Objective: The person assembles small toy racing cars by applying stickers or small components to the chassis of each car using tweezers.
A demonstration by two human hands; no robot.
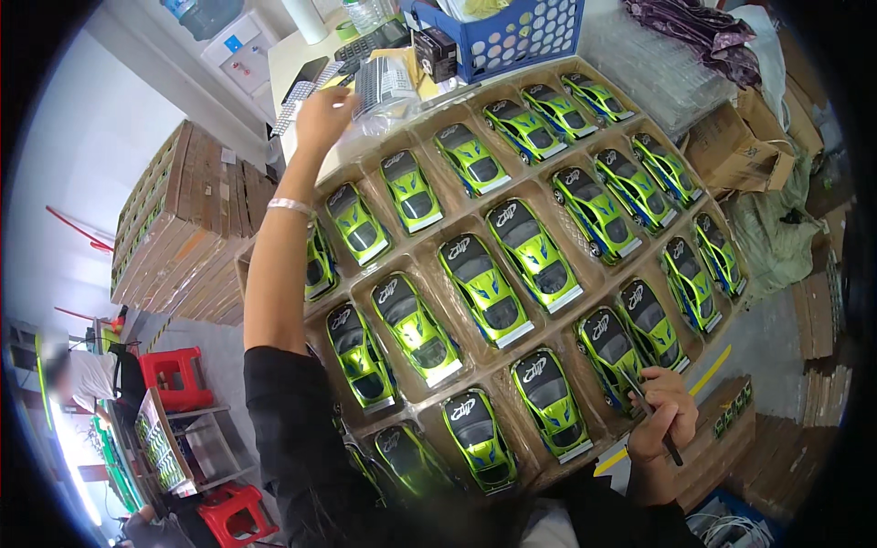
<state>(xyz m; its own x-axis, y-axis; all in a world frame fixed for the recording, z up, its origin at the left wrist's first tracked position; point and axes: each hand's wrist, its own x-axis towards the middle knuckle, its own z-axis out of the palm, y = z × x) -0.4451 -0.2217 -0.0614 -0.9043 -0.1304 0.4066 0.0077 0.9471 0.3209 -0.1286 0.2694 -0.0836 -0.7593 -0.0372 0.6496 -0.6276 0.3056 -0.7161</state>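
Observation:
My left hand (pixel 326 117) is stretched out over the far-left side, next to a clear plastic bag (pixel 375 121) and a grey printed sheet (pixel 384 84). Its fingers are bent but apart, and nothing shows between them. In my right hand (pixel 665 422) is a pair of dark tweezers (pixel 674 449), held above the near-right part of a brown moulded tray (pixel 416 388). Rows of bright green toy cars with black bonnets fill the tray's compartments. One green toy car (pixel 605 345) lies just beyond the tweezers' tips, and my fingers hide part of the tray.
A blue perforated basket (pixel 521 41) stands behind the tray, with a small black box (pixel 435 55) beside it. Stacked trays (pixel 183 219) rise at left. An open cardboard box (pixel 740 142) is at right. Red stools (pixel 178 379) and another person (pixel 91 379) are at far left.

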